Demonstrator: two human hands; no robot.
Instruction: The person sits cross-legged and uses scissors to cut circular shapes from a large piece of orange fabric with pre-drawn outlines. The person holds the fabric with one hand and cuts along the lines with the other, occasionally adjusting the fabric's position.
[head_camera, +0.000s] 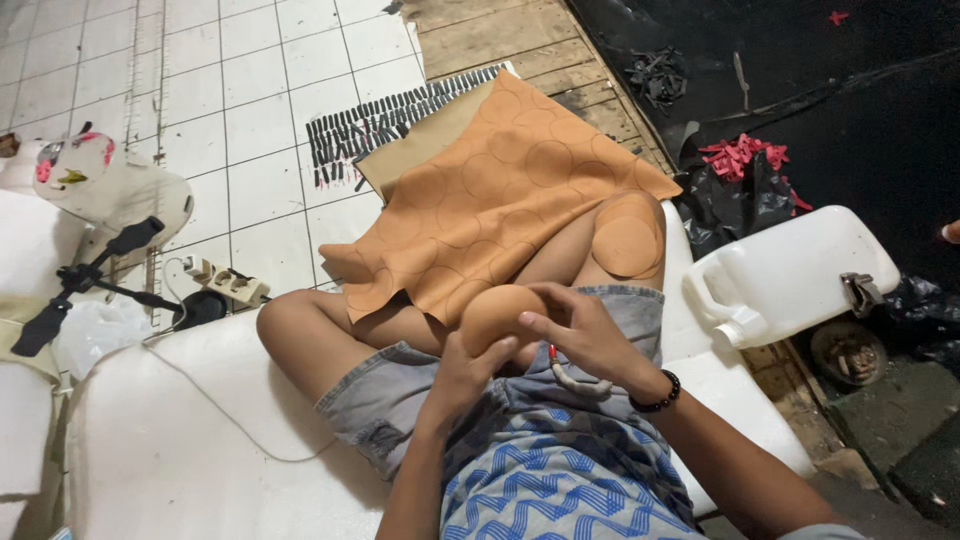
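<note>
Over the person's lap, both hands meet on a round tan leather disc (497, 312), domed slightly and held just above the denim shorts. The left hand (462, 375) is closed on the disc's lower edge from beneath, thumb pressed up against its near rim. The right hand (583, 335) curls over the disc's right side, its fingers (540, 325) bent and resting on the surface; a black bead bracelet (659, 395) circles that wrist. Just below the right hand, a small tool with a red tip and pale handle (567, 375) lies on the shorts.

A large tan leather sheet marked with many circle outlines (500, 190) drapes over the person's bent knees and spreads onto the floor beyond, touching a plain beige sheet (420, 140) that lies partly under it. One cut tan circle (627, 245) rests on the right knee. The person sits on a white foam cushion (180, 430).

Left of the legs, a white power strip (228, 282) lies on the white tiled floor (250, 100), near a black tripod stand (85, 280). To the right, a white plastic jerrycan (790, 275) lies on its side, and red scraps (742, 155) sit on black sheeting (730, 200) behind it. Rows of small black strips (400, 115) line the tiles beyond the leather sheet.
</note>
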